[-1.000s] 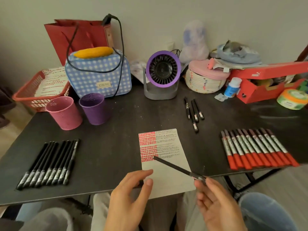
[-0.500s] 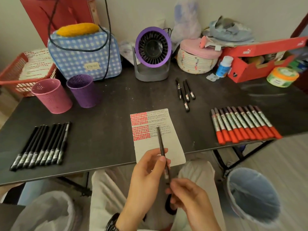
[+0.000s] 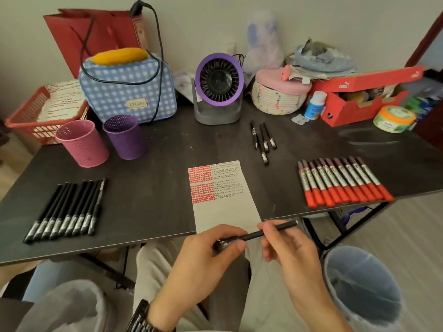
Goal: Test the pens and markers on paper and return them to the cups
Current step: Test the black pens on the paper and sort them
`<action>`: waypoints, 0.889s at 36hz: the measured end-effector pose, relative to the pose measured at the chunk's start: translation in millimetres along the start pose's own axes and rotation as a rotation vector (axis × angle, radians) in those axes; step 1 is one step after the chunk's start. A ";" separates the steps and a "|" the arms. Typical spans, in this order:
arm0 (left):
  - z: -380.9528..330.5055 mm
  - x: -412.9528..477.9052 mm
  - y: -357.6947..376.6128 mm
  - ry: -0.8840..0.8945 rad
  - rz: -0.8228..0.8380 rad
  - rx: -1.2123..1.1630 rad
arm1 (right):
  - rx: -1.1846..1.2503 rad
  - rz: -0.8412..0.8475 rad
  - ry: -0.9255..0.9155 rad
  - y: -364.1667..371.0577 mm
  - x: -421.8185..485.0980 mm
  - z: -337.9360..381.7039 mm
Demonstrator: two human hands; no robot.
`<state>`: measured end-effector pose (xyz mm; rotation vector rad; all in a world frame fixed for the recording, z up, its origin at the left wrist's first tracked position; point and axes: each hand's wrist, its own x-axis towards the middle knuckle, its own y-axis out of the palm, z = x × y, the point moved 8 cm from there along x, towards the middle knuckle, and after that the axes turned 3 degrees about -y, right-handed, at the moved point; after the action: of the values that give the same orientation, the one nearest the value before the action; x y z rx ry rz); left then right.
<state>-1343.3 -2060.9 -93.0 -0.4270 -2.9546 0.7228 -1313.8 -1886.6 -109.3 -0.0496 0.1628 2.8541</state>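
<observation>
1. Both hands are working on one black pen (image 3: 253, 236). The left hand (image 3: 211, 259) is gripping its silver cap end with thumb and curled fingers, and the right hand (image 3: 290, 248) is pinching the barrel farther along. The two are sitting close together, with only a short stretch of barrel between them.
2. That pen is hanging nearly level just off the near edge of the table (image 3: 155, 168), over the lap. It is passing the foot of the paper (image 3: 223, 195) and is not marking it.
3. A second ago the right hand alone was holding the pen slanted over the sheet while the left hand was waiting open beside it. Since then the pen has been drawn back toward the body and turned level, and the left hand has taken the cap end.
4. This is looking like cap work, either pulling it off or pressing it on. The tip is hiding inside the left fingers, so I cannot tell which.
5. Most of the task is looking undone:
   - The row of black pens (image 3: 67, 212) is lying on the left.
   - The red markers (image 3: 340, 183) are lying on the right.
   - Four loose pens (image 3: 262, 140) are lying beyond the paper.
   - Nothing is showing above the rims of the pink cup (image 3: 82, 143) and purple cup (image 3: 125, 137).
</observation>
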 end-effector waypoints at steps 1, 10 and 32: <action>0.7 -0.7 -2.6 -0.010 -0.012 0.005 | 0.017 -0.010 -0.002 -0.3 0.6 2.5; -9.4 0.9 -18.5 0.017 -0.116 0.183 | 0.164 0.068 0.077 13.2 5.5 -1.3; -26.2 8.9 -24.0 0.177 -0.171 0.484 | 0.030 0.239 0.074 27.3 17.6 2.0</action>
<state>-1354.4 -2067.2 -58.7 -0.1841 -2.4950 1.2525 -1338.4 -1907.5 -105.3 -0.1389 0.2426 3.0885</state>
